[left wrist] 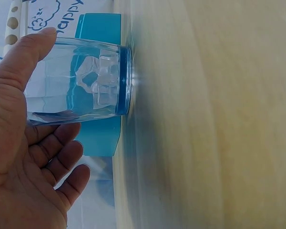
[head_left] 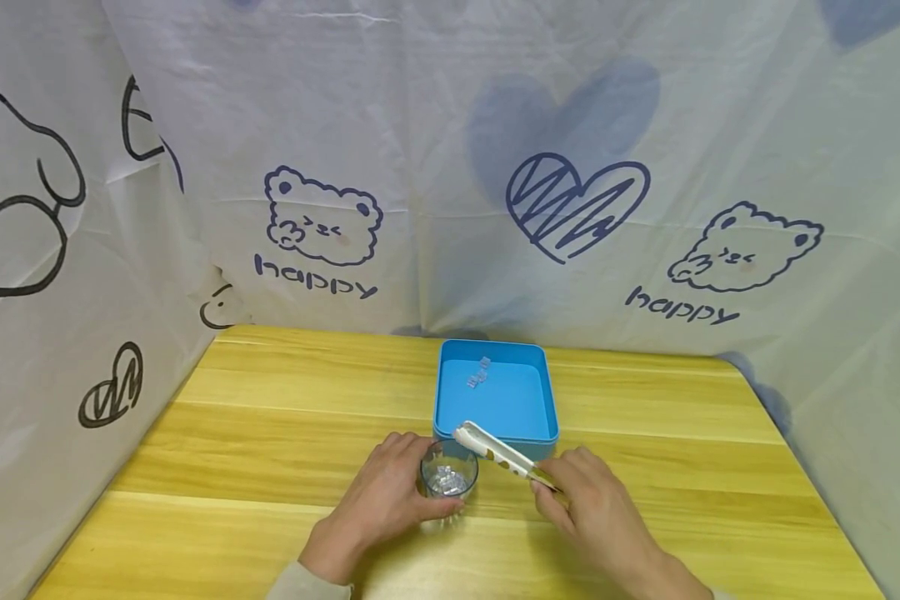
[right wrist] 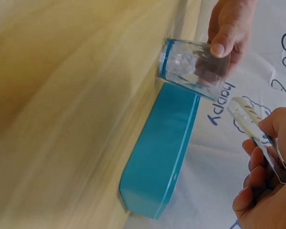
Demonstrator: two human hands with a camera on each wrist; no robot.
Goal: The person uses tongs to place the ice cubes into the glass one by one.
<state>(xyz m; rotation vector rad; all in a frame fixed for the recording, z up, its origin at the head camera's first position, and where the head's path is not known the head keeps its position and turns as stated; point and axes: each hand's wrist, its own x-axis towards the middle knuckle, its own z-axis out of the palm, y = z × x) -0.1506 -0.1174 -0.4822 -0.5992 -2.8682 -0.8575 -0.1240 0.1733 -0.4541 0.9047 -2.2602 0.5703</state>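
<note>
My left hand [head_left: 393,487] grips a clear glass [head_left: 448,468] that stands on the table, thumb on the near side and fingers round the other. Several small clear cubes [left wrist: 102,81] lie at the bottom of the glass. In my right hand [head_left: 596,508] is a pair of tongs [head_left: 498,454], white with brown spots, pinched between thumb and fingers. The tips of the tongs point left, close above the glass rim and the near edge of a blue tray [head_left: 498,435]. A few more clear cubes [head_left: 478,377] lie at the tray's back left.
The wooden table [head_left: 285,442] carries the tray just beyond my hands. Behind it hangs a white cloth [head_left: 435,167] with blue hearts, bears and writing, and the cloth continues along both sides.
</note>
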